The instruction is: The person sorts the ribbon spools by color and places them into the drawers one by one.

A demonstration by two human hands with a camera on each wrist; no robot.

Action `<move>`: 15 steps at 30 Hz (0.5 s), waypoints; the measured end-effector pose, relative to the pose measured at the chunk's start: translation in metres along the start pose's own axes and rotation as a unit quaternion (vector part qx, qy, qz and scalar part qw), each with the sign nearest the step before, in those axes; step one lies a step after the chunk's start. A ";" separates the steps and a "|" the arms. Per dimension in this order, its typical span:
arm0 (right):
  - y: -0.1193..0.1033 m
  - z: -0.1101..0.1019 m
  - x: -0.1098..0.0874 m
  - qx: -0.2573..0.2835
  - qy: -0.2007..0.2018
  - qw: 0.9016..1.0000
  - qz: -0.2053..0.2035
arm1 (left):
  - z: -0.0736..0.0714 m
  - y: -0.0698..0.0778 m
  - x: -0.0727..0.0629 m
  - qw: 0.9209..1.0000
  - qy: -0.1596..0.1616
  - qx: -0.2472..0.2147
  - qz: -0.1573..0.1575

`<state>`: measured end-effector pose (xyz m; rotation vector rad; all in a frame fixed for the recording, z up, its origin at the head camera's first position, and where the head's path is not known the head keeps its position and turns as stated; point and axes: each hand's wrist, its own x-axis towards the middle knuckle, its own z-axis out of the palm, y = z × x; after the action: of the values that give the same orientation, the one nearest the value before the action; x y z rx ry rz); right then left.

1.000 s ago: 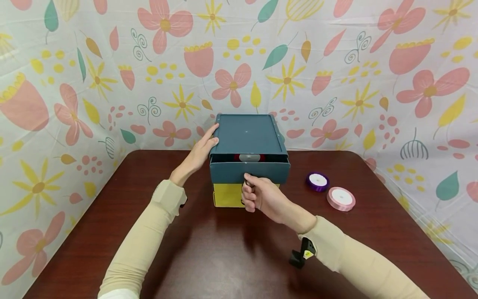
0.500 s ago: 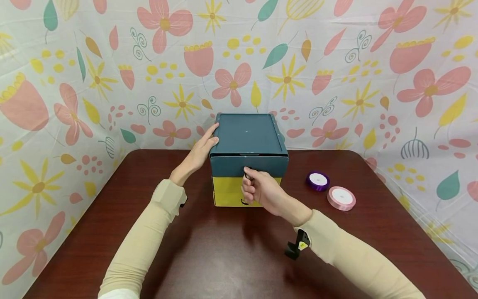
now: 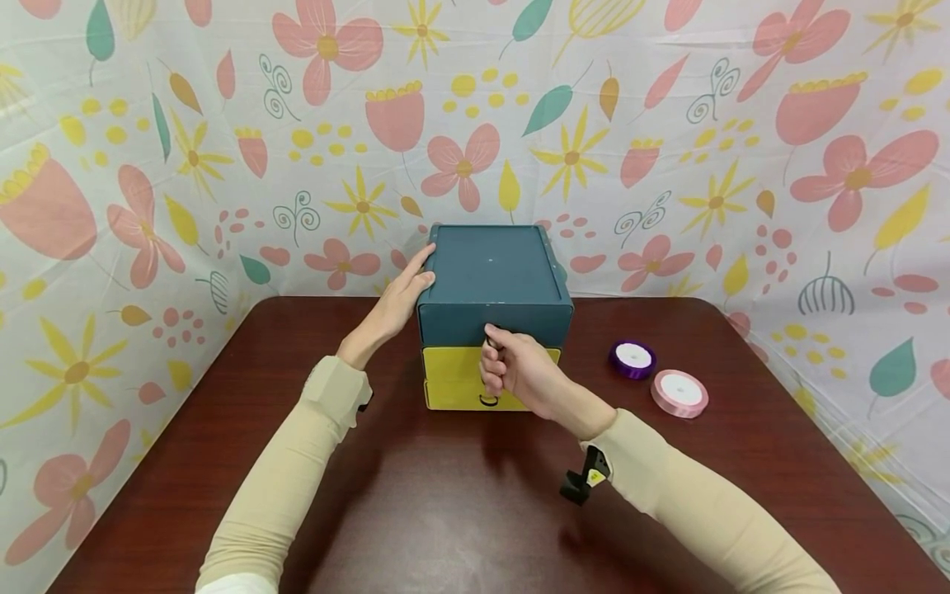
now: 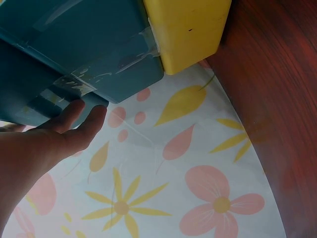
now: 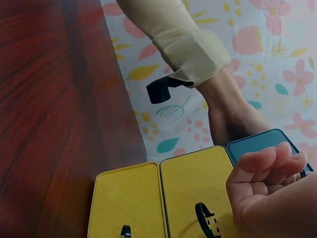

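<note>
Drawer box (image 3: pixel 490 262) is just sitting on the table (image 3: pixel 445 511), left hand (image 3: pixel 399 304) with fingers stretched out against the box's left edge, right hand (image 3: pixel 519 371) curled round the black handle (image 5: pixel 303 173) of its flush teal top drawer (image 3: pixel 451 327), purple roll (image 3: pixel 633 358) and pink roll (image 3: pixel 679 393) off to its right.

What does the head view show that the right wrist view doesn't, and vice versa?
Only the head view shows the purple spool, pink spool and right sleeve. Only the right wrist view shows the handle on the middle yellow drawer, hidden by the right hand in the head view. Both show that hand, the left hand, all three drawers, tabletop and floral cloth.
</note>
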<state>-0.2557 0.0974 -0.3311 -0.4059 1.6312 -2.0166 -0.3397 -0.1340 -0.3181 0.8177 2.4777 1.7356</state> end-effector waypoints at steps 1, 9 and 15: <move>0.000 0.000 0.000 0.000 0.000 1.000 0.000 | 0.000 0.000 0.000 1.000 -0.001 -0.003 0.000; 0.006 -0.002 -0.006 -0.029 -0.026 0.999 0.012 | 0.001 -0.001 0.001 1.000 0.002 -0.002 0.001; 0.031 -0.008 -0.015 -0.070 -0.063 0.993 0.077 | -0.001 0.001 0.001 1.000 -0.006 -0.003 -0.013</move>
<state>-0.2414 0.1074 -0.3613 -0.4349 1.6777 -1.7345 -0.3409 -0.1345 -0.3165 0.7911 2.4626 1.7237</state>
